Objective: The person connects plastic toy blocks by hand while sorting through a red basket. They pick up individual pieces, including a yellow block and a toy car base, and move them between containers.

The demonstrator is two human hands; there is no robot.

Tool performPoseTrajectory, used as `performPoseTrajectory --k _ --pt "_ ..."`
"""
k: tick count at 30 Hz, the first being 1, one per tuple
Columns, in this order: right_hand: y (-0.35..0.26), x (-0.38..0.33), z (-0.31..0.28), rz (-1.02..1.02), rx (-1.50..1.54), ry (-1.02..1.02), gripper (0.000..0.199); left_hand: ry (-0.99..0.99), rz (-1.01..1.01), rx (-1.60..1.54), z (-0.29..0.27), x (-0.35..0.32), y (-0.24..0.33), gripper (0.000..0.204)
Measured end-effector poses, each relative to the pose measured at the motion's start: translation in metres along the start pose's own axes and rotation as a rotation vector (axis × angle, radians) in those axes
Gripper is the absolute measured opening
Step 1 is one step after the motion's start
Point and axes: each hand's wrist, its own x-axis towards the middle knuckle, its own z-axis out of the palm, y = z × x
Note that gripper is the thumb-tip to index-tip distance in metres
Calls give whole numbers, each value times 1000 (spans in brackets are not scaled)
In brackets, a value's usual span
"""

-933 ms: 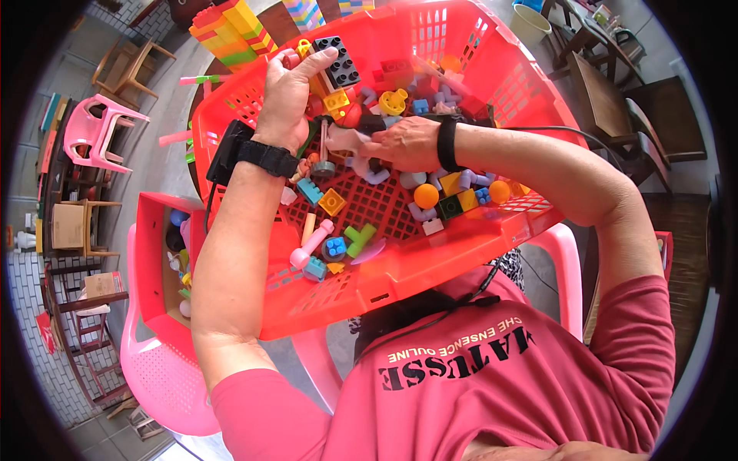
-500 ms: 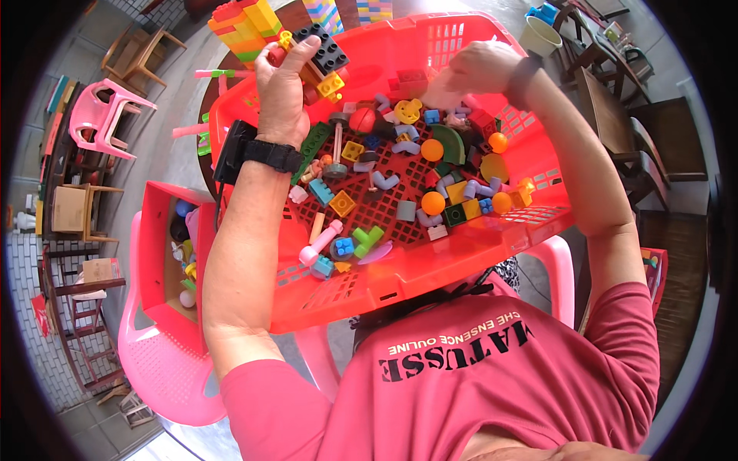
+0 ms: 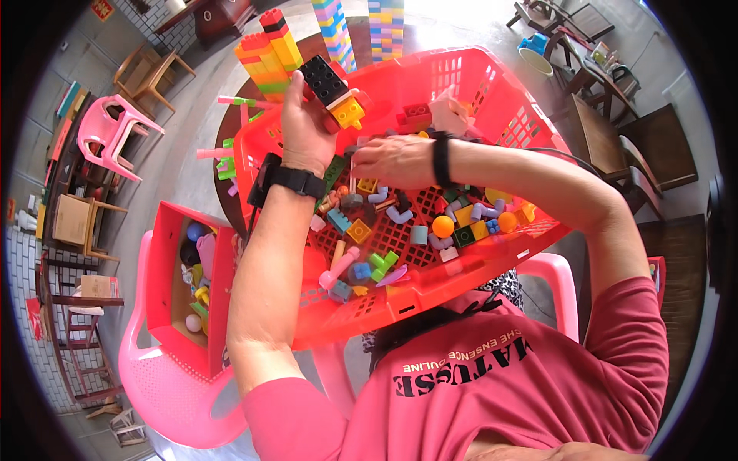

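In my left hand [image 3: 306, 129] I hold a toy block assembly above the basket's far left side. It has a black studded brick [image 3: 324, 79] on top and a yellow brick [image 3: 348, 113] at its near end; my palm hides part of it. My right hand [image 3: 396, 161] is down in the red plastic basket [image 3: 507, 269], its fingers closed around a grey-wheeled axle [image 3: 351, 201]. Beneath and beside it lie mixed toy pieces, among them a yellow brick [image 3: 359, 230], an orange ball [image 3: 443, 226] and a bright green block [image 3: 383, 265].
Behind the basket, stacked block towers [image 3: 269, 65] stand on a round dark table [image 3: 228, 146]. To the left, a red box [image 3: 184, 338] of toys sits on a pink plastic chair [image 3: 177, 399]. Wooden chairs [image 3: 661, 138] are at the right.
My right hand has moved left and nearer, from the basket's far right side to the wheeled axle. My left hand still holds the block assembly, now turned somewhat. The view has shifted.
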Motion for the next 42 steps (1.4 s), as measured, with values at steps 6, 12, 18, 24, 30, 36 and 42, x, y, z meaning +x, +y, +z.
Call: performPoseTrajectory --k 6,12,18,24,30,36,42 --pt "-4 80 29 28 -40 -142 29 22 97 47 -7 11 -7 34" --pt "8 104 75 -124 -38 125 20 22 61 165 0 5 -13 67" --pt "13 94 68 -115 -8 -8 24 -26 63 149 10 0 -10 35" --pt "-1 52 23 48 20 -291 37 -88 98 147 3 10 -11 28" --pt "7 54 28 158 88 1 40 10 121 148 -8 17 -5 24" --pt "1 81 39 114 -70 -325 42 34 113 89 -8 16 -3 24" --pt "-1 79 32 -41 -49 -220 48 -29 126 124 -8 15 -7 22"
